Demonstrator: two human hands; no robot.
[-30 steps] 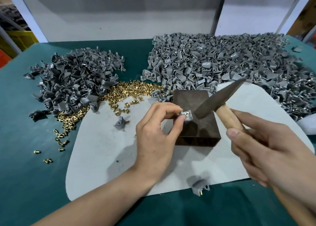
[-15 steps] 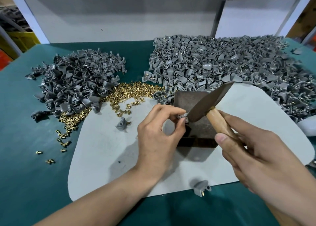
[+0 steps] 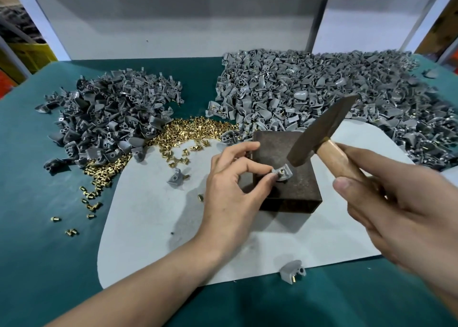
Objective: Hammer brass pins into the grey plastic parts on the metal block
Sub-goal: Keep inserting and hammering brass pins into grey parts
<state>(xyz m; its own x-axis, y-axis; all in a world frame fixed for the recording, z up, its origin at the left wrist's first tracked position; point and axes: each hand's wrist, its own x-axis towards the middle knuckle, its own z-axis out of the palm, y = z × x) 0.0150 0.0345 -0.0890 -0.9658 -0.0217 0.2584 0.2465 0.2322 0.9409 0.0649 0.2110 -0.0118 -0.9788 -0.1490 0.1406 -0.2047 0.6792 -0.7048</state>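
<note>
Broadly, we work on a teal surface (image 3: 37, 252) with a pale mat (image 3: 148, 227) laid over its middle. The big heap of grey parts (image 3: 322, 91) fills the far side from 12 to 2 o'clock. A smaller heap (image 3: 111, 116) sits at 10 o'clock, and loose brass pins (image 3: 193, 131) spill between the two at 11.

Our right hand (image 3: 396, 207) is wrapped round the wooden handle of the hammer (image 3: 322, 128), whose head hangs just above the metal block (image 3: 277, 153) at the mat's centre. Our left hand (image 3: 230, 185) pinches one grey part (image 3: 287, 175) at its 9 o'clock side, steadying it on the block's top. A brass pin (image 3: 281, 170) shows in the part's hole.

The danger, as we judge it, is how close our fingertips sit to that pin: a blow drifting towards 9 o'clock would land on them. A glancing strike could tip or bend the pin. It could also kick the part off the block's 6 o'clock edge, which it lies near. Too hard a blow might crack the plastic.
</note>
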